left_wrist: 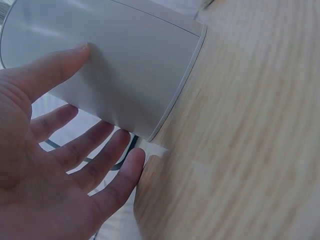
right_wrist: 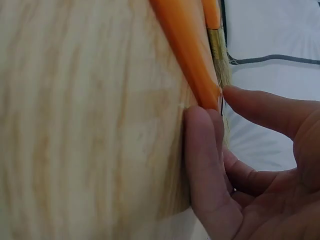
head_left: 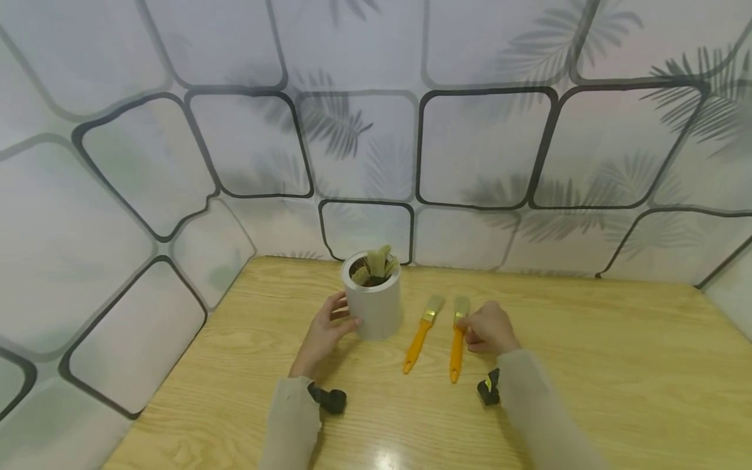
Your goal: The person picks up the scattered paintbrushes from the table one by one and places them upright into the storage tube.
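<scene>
A pale grey cylindrical container (head_left: 376, 314) stands upright on the table, with flat yellowish-green pieces (head_left: 377, 262) poking out of its open top. My left hand (head_left: 326, 331) is at its left side. In the left wrist view, the thumb lies on the container's wall (left_wrist: 130, 65) and the fairly straight, spread fingers reach its lower edge. Two paintbrushes with orange handles lie to the right of it. The thumb and fingers of my right hand (head_left: 492, 328) pinch the right paintbrush (head_left: 456, 356) near its metal band. Beside it lies the left paintbrush (head_left: 416, 347), bristles pointing away from me.
The wood-grain table (head_left: 617, 365) meets a wall covering (head_left: 470, 150) with dark outlines and leaf prints at the back, and another such surface (head_left: 106, 313) on the left. Black wrist cameras (head_left: 331, 400) sit below both hands, close over the table.
</scene>
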A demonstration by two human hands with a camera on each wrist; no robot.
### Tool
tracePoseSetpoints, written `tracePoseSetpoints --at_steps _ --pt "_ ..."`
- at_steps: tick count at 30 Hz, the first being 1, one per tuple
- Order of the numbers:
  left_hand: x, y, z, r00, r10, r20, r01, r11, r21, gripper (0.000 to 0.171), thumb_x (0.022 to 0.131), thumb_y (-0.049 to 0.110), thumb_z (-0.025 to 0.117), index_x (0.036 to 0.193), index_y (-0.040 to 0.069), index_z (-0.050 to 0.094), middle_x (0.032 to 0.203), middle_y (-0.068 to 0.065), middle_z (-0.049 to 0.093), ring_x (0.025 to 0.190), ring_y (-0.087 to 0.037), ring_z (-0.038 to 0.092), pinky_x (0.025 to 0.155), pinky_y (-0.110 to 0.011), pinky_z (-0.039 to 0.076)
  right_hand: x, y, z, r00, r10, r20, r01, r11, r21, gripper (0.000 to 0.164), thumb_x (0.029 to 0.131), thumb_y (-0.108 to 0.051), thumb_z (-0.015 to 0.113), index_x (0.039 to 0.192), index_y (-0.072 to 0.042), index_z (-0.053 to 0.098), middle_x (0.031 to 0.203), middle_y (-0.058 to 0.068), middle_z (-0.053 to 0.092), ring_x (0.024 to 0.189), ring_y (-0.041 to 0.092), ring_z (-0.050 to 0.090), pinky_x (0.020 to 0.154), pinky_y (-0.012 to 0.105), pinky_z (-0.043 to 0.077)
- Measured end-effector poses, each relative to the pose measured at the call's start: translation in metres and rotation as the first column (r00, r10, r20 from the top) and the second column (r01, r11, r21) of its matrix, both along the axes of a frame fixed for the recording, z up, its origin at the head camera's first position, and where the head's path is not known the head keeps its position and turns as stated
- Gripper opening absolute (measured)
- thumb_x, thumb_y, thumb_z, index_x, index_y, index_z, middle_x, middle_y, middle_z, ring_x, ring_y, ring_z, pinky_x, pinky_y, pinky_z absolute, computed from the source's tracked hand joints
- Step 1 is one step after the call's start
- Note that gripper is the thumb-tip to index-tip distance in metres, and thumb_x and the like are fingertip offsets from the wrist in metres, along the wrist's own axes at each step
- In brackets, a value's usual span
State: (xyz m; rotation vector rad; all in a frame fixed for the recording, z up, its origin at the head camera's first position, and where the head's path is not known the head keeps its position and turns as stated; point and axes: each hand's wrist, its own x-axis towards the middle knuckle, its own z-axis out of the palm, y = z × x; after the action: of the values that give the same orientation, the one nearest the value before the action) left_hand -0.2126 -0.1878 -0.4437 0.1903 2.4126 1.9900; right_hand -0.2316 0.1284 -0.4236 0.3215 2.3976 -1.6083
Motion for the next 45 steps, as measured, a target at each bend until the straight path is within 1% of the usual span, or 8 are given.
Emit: tracePoseSetpoints --at_steps 6,10,17,21,28,33,37,45 --pt "0.001 -0.001 0.003 1.000 0.002 -0.008 -0.002 1.000 -0.001 0.065 0.095 0.004 0.069 0.152 -0.001 0.038 0.147 -0.029 0.043 0.131 -0.047 0.047 0.103 -0.058 0.046 -0.001 -0.006 0.000 0.998 0.035 -0.052 -0.027 0.988 0.154 0.018 0.085 -0.001 0.071 0.069 0.003 0.064 0.055 0.004 0.057 0.046 0.014 0.056 0.048 0.027 0.056" --pt "0.001 -0.001 0.004 1.000 0.006 -0.010 -0.006 1.000 0.005 0.064 0.095 0.004 0.069 0.151 -0.001 0.039 0.147 -0.029 0.043 0.131 -0.047 0.047 0.103 -0.059 0.045 -0.001 -0.007 -0.002 0.997 0.032 -0.069 -0.020 0.984 0.174 0.009 0.083 0.001 0.072 0.081 0.008 0.068 0.064 0.008 0.061 0.052 0.016 0.059 0.051 0.029 0.058" --pt "0.001 0.002 0.001 1.000 0.005 -0.003 -0.005 1.000 0.010 0.064 0.094 0.003 0.070 0.150 -0.001 0.041 0.147 -0.029 0.044 0.131 -0.047 0.047 0.103 -0.059 0.045 0.002 0.004 -0.003 0.999 0.014 -0.032 -0.014 1.000 0.000 0.033 0.090 0.004 0.066 0.118 0.017 0.055 0.081 0.015 0.064 0.063 0.018 0.063 0.057 0.032 0.060" --pt "0.001 0.003 0.001 1.000 0.006 -0.006 -0.006 1.000 0.012 0.062 0.094 0.003 0.070 0.150 -0.001 0.042 0.146 -0.029 0.045 0.130 -0.046 0.048 0.102 -0.058 0.046 0.003 0.010 -0.002 1.000 -0.021 0.006 0.022 0.989 -0.148 0.044 0.093 0.005 0.064 0.131 0.019 0.046 0.084 0.015 0.065 0.066 0.018 0.064 0.060 0.033 0.061" --pt "0.001 0.002 0.001 1.000 0.015 0.005 -0.015 1.000 0.003 0.064 0.095 0.005 0.070 0.151 0.001 0.040 0.147 -0.028 0.044 0.130 -0.045 0.048 0.103 -0.058 0.045 0.001 0.017 -0.003 0.997 -0.067 0.049 0.080 0.928 -0.363 0.057 0.096 0.004 0.061 0.145 0.019 0.034 0.096 0.015 0.066 0.077 0.019 0.067 0.069 0.037 0.062" --pt "0.001 0.000 -0.001 1.000 0.012 0.014 -0.012 1.000 -0.001 0.067 0.095 0.006 0.070 0.153 0.001 0.038 0.148 -0.027 0.043 0.131 -0.045 0.047 0.104 -0.059 0.044 0.004 0.018 -0.001 0.990 -0.123 0.066 0.140 0.859 -0.493 0.062 0.098 0.003 0.059 0.150 0.015 0.027 0.109 0.015 0.061 0.084 0.018 0.067 0.077 0.038 0.061" --pt "0.001 -0.002 -0.004 1.000 0.000 0.006 0.000 1.000 -0.004 0.067 0.095 0.006 0.070 0.153 0.001 0.038 0.148 -0.028 0.043 0.130 -0.046 0.047 0.104 -0.059 0.045 0.009 0.017 0.002 0.983 -0.173 0.055 0.174 0.810 -0.561 0.058 0.099 0.004 0.057 0.149 0.013 0.029 0.103 0.009 0.062 0.084 0.015 0.068 0.079 0.035 0.061" --pt "0.003 -0.004 -0.004 1.000 -0.011 0.006 0.011 1.000 0.004 0.066 0.095 0.006 0.070 0.153 0.001 0.038 0.149 -0.028 0.042 0.131 -0.046 0.047 0.104 -0.060 0.044 0.014 0.013 0.016 0.972 -0.231 0.037 0.204 0.760 -0.618 0.047 0.102 -0.004 0.058 0.145 0.003 0.038 0.113 0.005 0.058 0.091 0.013 0.065 0.089 0.031 0.057"
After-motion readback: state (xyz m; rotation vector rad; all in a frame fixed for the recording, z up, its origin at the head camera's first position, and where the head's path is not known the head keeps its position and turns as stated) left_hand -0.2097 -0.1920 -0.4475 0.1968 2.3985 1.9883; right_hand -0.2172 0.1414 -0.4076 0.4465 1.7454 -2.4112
